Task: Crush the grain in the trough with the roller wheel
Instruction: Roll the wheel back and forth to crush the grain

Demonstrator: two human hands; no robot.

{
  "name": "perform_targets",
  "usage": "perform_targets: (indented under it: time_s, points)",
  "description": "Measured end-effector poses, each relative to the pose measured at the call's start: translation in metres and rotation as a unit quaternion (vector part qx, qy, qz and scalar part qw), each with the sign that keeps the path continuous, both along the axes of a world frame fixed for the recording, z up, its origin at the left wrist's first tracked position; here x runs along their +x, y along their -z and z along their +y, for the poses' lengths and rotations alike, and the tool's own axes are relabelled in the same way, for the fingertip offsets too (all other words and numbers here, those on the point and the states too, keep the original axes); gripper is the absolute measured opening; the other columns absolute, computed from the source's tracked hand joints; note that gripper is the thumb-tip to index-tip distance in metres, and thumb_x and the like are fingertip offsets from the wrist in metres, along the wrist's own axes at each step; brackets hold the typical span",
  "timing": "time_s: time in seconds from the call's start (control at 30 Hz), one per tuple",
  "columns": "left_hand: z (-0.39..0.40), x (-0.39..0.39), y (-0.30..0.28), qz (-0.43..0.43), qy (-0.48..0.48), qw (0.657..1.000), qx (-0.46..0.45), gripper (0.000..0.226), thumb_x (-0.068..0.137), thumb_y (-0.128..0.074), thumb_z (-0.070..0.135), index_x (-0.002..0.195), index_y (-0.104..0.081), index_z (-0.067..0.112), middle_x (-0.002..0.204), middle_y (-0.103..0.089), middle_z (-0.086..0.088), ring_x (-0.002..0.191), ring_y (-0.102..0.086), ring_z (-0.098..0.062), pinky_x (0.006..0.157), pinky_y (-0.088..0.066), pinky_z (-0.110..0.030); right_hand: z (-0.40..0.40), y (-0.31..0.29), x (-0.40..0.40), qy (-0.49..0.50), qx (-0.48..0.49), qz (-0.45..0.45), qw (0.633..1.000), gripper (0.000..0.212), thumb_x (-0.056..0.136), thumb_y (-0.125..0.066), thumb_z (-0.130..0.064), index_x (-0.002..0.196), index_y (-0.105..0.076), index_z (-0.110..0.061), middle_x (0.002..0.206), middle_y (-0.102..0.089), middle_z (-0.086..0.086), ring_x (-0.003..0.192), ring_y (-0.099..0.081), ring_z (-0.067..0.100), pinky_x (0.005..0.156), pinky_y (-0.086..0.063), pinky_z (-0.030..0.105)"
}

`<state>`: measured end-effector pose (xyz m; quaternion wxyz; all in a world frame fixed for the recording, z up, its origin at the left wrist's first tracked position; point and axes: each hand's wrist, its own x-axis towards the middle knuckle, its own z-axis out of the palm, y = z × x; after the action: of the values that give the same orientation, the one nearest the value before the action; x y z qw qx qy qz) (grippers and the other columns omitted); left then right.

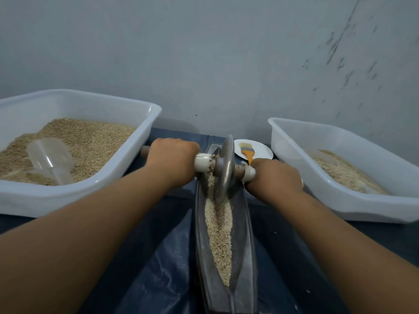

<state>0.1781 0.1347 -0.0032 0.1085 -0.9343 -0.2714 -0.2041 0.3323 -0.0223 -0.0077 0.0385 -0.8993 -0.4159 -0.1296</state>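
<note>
Hands, left [173,160] and right [275,177], curl tight round the axle [240,169], wheel [225,165] near the trough's [246,225] far end. Uneven push may tilt it, spilling grain [218,234].

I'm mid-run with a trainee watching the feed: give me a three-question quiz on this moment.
1. True or false: both hands grip the axle of the roller wheel.
2. Where does the wheel sit in the trough: A) near end, B) far end, C) lifted clear?
3. What lies on the small white plate?

Key:
1. True: the left hand and the right hand each hold one side.
2. B, with grain trailing towards the person.
3. An orange-handled brush.
</note>
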Motion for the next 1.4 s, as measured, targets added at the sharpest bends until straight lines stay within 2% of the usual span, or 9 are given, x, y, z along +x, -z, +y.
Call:
perform_targets:
  time_s: [0.13, 0.27, 0.47, 0.57, 0.73, 0.93, 1.1, 1.2, 1.4]
  points:
    - [-0.015, -0.022, 0.018, -0.058, 0.011, 0.998, 0.034, 0.033, 0.075, -0.066, 0.028, 0.071, -0.034, 0.027, 0.057, -0.031, 0.009, 0.057, -0.038, -0.018, 0.058, -0.027, -0.031, -0.02, 0.009, -0.01, -0.022, 0.024, -0.075, 0.997, 0.018, 0.082, -0.058, -0.04, 0.078, -0.046, -0.028, 0.069, -0.055, -0.007, 0.064, -0.049, 0.022, 0.053, -0.028, 0.029]
    - [-0.028, -0.04, 0.032, -0.109, 0.053, 0.988, 0.099, 0.047, 0.056, -0.075, 0.014, 0.064, -0.03, 0.024, 0.053, -0.027, 0.01, 0.046, -0.028, -0.018, 0.052, -0.02, -0.028, -0.043, 0.021, -0.026, -0.037, 0.024, -0.19, 0.981, 0.038, 0.066, -0.071, -0.041, 0.071, -0.036, -0.03, 0.056, -0.035, -0.009, 0.05, -0.038, 0.019, 0.046, -0.01, 0.027]
    - [-0.022, -0.021, 0.011, -0.032, -0.01, 0.999, 0.026, 0.021, 0.081, -0.057, 0.027, 0.076, -0.037, 0.027, 0.064, -0.037, 0.008, 0.064, -0.043, -0.018, 0.063, -0.029, -0.031, -0.017, 0.004, -0.015, -0.01, 0.026, -0.027, 0.999, 0.018, 0.087, -0.054, -0.036, 0.075, -0.044, -0.026, 0.074, -0.059, -0.006, 0.064, -0.05, 0.022, 0.055, -0.031, 0.029]
    - [-0.034, -0.037, 0.013, -0.049, -0.006, 0.999, 0.021, 0.025, 0.079, -0.061, 0.024, 0.075, -0.037, 0.026, 0.063, -0.039, 0.008, 0.061, -0.041, -0.018, 0.06, -0.029, -0.031, -0.03, 0.006, -0.027, -0.013, 0.04, -0.059, 0.997, 0.02, 0.08, -0.06, -0.031, 0.075, -0.041, -0.028, 0.071, -0.057, -0.007, 0.063, -0.047, 0.021, 0.057, -0.029, 0.031]
    - [-0.059, -0.07, 0.034, -0.116, 0.034, 0.991, 0.059, 0.042, 0.051, -0.076, 0.012, 0.063, -0.037, 0.022, 0.051, -0.039, 0.004, 0.045, -0.033, -0.02, 0.051, -0.02, -0.028, -0.064, 0.022, -0.052, -0.072, 0.126, -0.192, 0.971, 0.047, 0.047, -0.083, -0.025, 0.065, -0.04, -0.027, 0.057, -0.041, -0.009, 0.051, -0.033, 0.017, 0.056, -0.023, 0.029]
    - [-0.045, -0.047, 0.02, -0.051, -0.032, 0.998, 0.028, 0.024, 0.081, -0.058, 0.027, 0.073, -0.035, 0.026, 0.064, -0.041, 0.007, 0.06, -0.042, -0.018, 0.056, -0.026, -0.029, -0.037, 0.0, -0.047, -0.017, 0.056, -0.079, 0.995, 0.011, 0.084, -0.058, -0.025, 0.085, -0.047, -0.028, 0.079, -0.052, -0.006, 0.072, -0.039, 0.019, 0.067, -0.025, 0.033]
    - [-0.067, -0.069, 0.022, -0.076, 0.018, 0.996, 0.032, 0.039, 0.06, -0.074, 0.014, 0.066, -0.036, 0.022, 0.054, -0.041, 0.004, 0.049, -0.033, -0.019, 0.053, -0.024, -0.03, -0.069, 0.012, -0.067, -0.05, 0.113, -0.11, 0.986, 0.04, 0.062, -0.076, -0.024, 0.077, -0.039, -0.027, 0.07, -0.034, -0.01, 0.065, -0.033, 0.017, 0.063, -0.023, 0.032]
    - [-0.074, -0.083, 0.025, -0.089, 0.034, 0.995, 0.043, 0.042, 0.05, -0.077, 0.011, 0.062, -0.038, 0.021, 0.051, -0.039, 0.003, 0.045, -0.032, -0.02, 0.051, -0.02, -0.028, -0.091, 0.022, -0.076, -0.095, 0.185, -0.129, 0.97, 0.044, 0.05, -0.08, -0.02, 0.079, -0.048, -0.025, 0.072, -0.041, -0.007, 0.064, -0.039, 0.019, 0.06, -0.028, 0.032]
    - [-0.061, -0.061, 0.016, -0.057, -0.008, 0.998, 0.022, 0.025, 0.076, -0.064, 0.02, 0.071, -0.04, 0.023, 0.062, -0.045, 0.006, 0.058, -0.043, -0.02, 0.058, -0.029, -0.031, -0.064, 0.006, -0.07, -0.041, 0.094, -0.077, 0.992, 0.027, 0.082, -0.061, -0.024, 0.088, -0.035, -0.029, 0.088, -0.045, -0.009, 0.078, -0.033, 0.014, 0.072, -0.02, 0.03]
